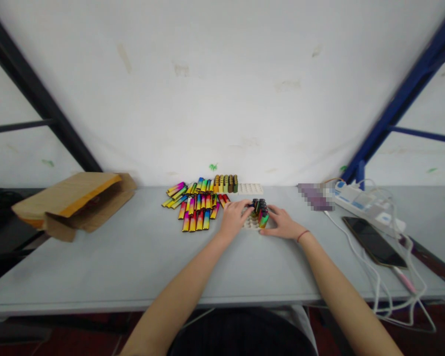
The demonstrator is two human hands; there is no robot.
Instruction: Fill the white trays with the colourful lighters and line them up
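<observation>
A small white tray (250, 224) with holes sits between my hands on the grey table (133, 257). Several rainbow-coloured lighters (260, 209) stand upright in it. My left hand (236, 215) rests at the tray's left side, fingers curled against the standing lighters. My right hand (283, 222) touches the tray's right side, fingers bent around the lighters there. A loose pile of the same rainbow lighters (196, 205) lies just left of my left hand.
Behind the pile stand a filled row of lighters (225, 183) and an empty white tray (250, 188). A brown cardboard box (72, 202) lies at the left. A power strip (363, 205), a phone (374, 242) and white cables (393, 291) are at the right.
</observation>
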